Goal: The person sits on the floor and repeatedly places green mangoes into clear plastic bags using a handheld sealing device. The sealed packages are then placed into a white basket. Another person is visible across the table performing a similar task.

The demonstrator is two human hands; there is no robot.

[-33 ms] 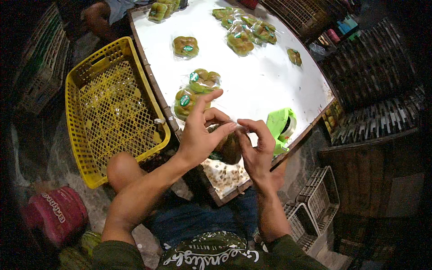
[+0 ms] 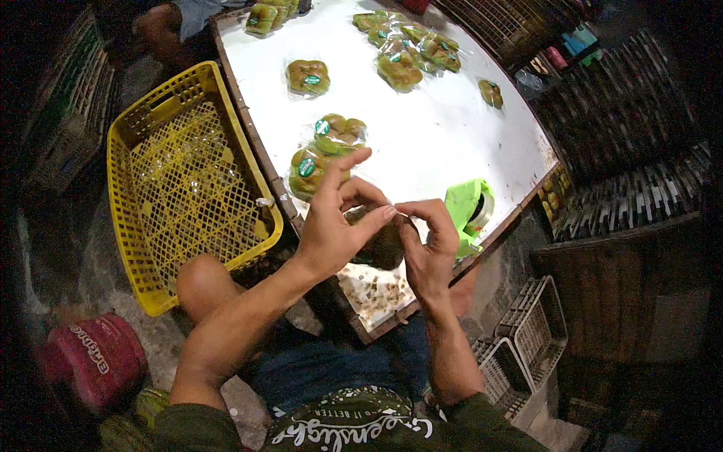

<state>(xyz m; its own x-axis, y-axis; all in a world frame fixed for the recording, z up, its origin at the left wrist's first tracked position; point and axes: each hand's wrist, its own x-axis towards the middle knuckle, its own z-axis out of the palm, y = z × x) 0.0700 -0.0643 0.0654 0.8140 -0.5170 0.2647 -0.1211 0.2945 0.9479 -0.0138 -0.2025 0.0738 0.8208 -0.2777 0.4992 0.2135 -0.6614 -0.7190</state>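
Note:
My left hand (image 2: 331, 230) and my right hand (image 2: 433, 256) meet over the near corner of the table, thumbs and forefingers pinched on the gathered top of a clear plastic bag. Below them hangs the bag of fruit (image 2: 382, 248), dark in shadow and partly hidden by my fingers. The left forefinger points upward, off the bag. Just right of my right hand stands a bright green tape dispenser (image 2: 463, 209) with a roll in it. Beyond my left hand lie two clear packs of greenish-brown fruit (image 2: 340, 134) with green round labels.
More fruit packs (image 2: 399, 71) lie at the far side of the white table (image 2: 437, 143). A yellow plastic crate (image 2: 120, 188) stands left of it, near my knee. Grey crates (image 2: 531, 320) sit at lower right, a red bag (image 2: 98, 358) at lower left. Another person's arm (image 2: 162, 34) shows at top left.
The bag of fruit under my hands has turned slightly and looks darker; its green label no longer shows. Both hands keep their pinch in nearly the same place.

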